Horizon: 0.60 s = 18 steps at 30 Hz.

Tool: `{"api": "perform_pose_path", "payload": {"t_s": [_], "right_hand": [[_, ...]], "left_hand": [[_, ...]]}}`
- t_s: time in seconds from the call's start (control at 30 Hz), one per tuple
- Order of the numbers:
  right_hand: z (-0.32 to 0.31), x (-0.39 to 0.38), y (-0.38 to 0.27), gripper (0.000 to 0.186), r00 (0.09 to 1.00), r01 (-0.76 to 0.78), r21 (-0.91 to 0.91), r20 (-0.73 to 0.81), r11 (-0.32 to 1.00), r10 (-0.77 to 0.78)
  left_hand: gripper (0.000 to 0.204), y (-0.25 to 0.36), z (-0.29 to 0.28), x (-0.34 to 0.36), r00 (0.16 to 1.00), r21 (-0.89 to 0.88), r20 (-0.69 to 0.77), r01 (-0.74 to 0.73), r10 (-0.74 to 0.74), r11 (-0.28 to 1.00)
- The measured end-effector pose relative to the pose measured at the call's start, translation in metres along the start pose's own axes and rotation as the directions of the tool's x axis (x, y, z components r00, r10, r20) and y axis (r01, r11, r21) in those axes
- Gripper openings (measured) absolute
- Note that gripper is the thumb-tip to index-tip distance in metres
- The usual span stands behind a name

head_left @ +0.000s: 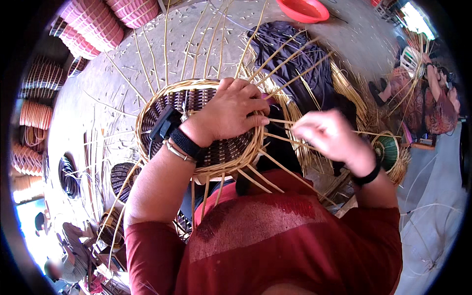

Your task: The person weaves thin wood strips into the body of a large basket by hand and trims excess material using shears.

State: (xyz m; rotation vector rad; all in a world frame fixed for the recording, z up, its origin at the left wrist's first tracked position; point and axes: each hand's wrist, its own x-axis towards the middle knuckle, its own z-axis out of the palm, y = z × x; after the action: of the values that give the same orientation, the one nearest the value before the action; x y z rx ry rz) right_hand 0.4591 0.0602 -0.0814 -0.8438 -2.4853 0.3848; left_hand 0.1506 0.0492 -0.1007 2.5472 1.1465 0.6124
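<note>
An oval wicker basket (234,164) with a dark woven inside and a pale braided rim lies before me, over my lap. Long pale strands stick out all round its rim. My left hand (239,105) is closed over the rim at the right side, fingers on top and thumb toward me. To the right, my right hand (322,133) is closed on a pale wicker strand (281,121) that runs out from the rim near my left thumb. Motion blurs that hand somewhat. Part of the basket's inside is hidden by my left forearm.
Dark cloth (290,64) lies over a bundle of pale strands beyond the basket. A red basin (304,11) stands farther back. Stacked pink baskets (93,24) are at the far left. Another person (418,96) sits at right with wickerwork; one more person (73,260) is at lower left.
</note>
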Motion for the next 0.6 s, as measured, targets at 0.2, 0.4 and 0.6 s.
{"api": "perform_pose_path", "payload": {"t_s": [0.2,0.4,0.6], "right_hand": [[0.051,-0.024,-0.023,0.033,0.996,-0.088,0.058,0.039,0.994,0.086],[0.048,-0.033,-0.043,0.024,0.925,-0.368,0.155,-0.037,0.917,0.378],[0.037,-0.036,-0.044,0.020,0.901,-0.410,0.134,-0.096,0.902,0.423]], "left_hand": [[0.032,0.004,0.001,0.001,1.000,-0.014,0.023,0.001,-0.001,1.000],[0.033,0.002,0.002,-0.001,1.000,0.018,0.019,0.008,-0.008,1.000],[0.035,0.004,0.003,0.003,1.000,0.019,0.019,0.014,-0.014,1.000]]}}
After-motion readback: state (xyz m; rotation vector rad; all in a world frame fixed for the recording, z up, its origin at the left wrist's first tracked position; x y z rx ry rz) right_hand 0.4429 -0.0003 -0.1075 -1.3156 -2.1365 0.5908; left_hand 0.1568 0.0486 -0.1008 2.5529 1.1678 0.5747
